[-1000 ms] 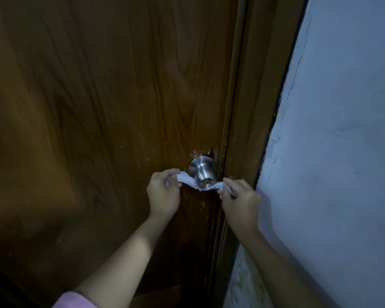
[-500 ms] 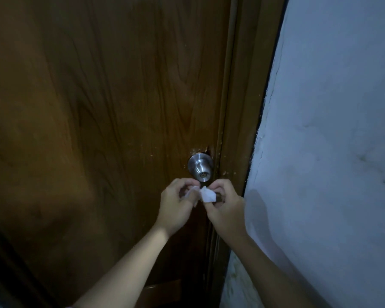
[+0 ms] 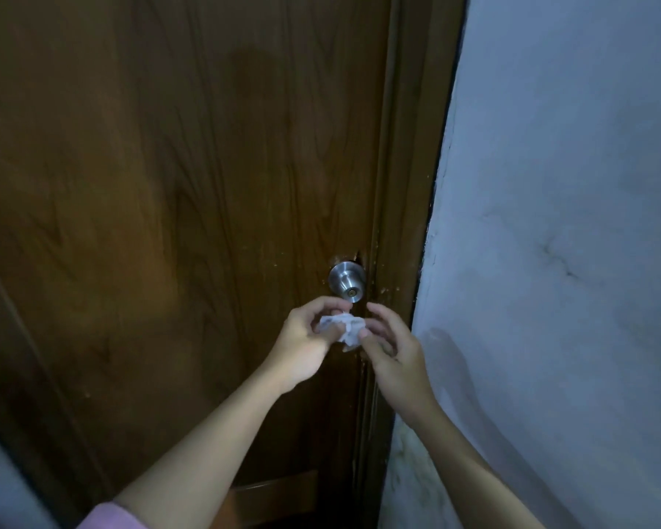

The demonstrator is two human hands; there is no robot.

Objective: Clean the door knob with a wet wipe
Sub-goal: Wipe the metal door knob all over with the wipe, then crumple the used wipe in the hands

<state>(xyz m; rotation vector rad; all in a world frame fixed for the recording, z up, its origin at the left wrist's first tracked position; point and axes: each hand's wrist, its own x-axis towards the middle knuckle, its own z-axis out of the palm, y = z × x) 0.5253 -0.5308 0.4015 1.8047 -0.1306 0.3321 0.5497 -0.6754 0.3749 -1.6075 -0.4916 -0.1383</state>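
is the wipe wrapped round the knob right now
No, the wet wipe is bunched in the left hand below the bare door knob.

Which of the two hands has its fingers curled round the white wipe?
The left hand: its fingers curl round the crumpled wipe below the knob. The right hand has loosely spread fingers beside it.

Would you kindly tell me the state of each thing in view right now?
door knob: uncovered, nothing touching it.
wet wipe: crumpled, held just below the door knob.
left hand: grips the wet wipe, fingers curled.
right hand: thumb at the wet wipe's edge; grip unclear.
door: appears closed.
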